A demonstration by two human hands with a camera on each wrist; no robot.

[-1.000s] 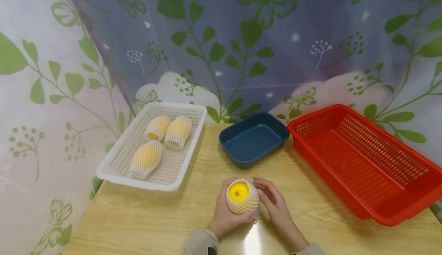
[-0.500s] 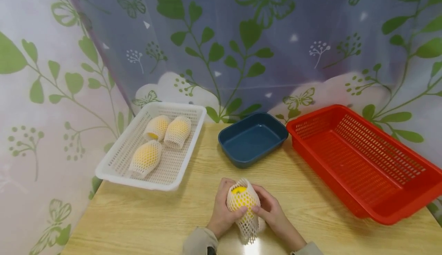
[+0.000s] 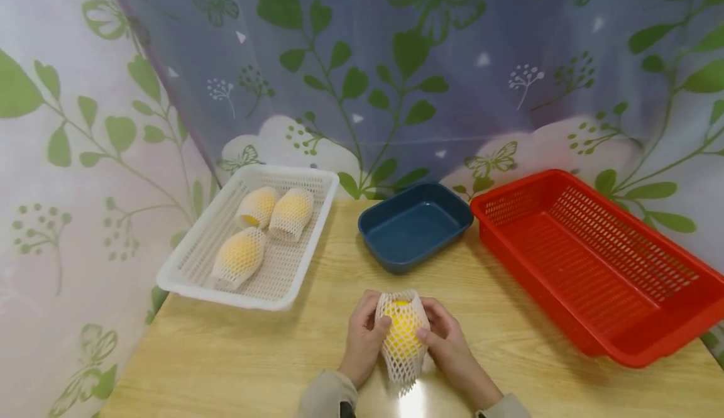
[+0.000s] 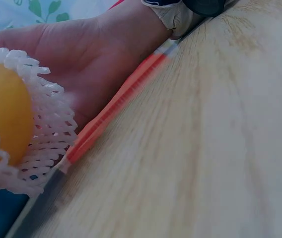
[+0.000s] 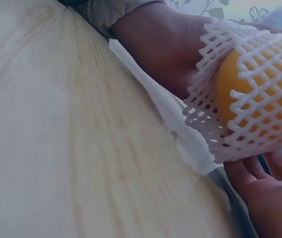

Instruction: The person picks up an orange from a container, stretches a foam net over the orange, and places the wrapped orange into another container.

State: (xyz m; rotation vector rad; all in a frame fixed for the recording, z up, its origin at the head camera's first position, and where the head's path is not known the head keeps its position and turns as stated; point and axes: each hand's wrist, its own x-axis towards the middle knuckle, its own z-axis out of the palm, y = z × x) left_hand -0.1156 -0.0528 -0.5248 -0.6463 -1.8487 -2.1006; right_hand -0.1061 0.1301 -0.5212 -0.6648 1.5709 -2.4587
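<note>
A round yellow fruit (image 3: pixel 400 330) sits inside a white foam net sleeve (image 3: pixel 403 368) low in the middle of the head view. My left hand (image 3: pixel 361 339) grips it from the left, thumb on the near side. From the right, my right hand (image 3: pixel 450 346) holds it too, thumb pressed on the netting. One end of the sleeve hangs loose toward me, past the fruit (image 4: pixel 4 114). The netting (image 5: pixel 272 94) fits around the fruit in the right wrist view, with bare yellow skin showing at its open end. Most fingers behind the fruit are hidden.
A white basket (image 3: pixel 226 305) at left holds 3 yellow fruits in foam nets (image 3: pixel 240 258). A dark blue tray (image 3: pixel 415 232) stands beyond my hands. Right of it is a red basket (image 3: pixel 588 280). All stand on a wooden table (image 3: pixel 226 368) before a patterned curtain (image 3: pixel 362 78).
My right hand has come against the netted fruit and holds it. The fruit has turned upright, its exposed top now mostly covered, with the net's loose end hanging toward me.
</note>
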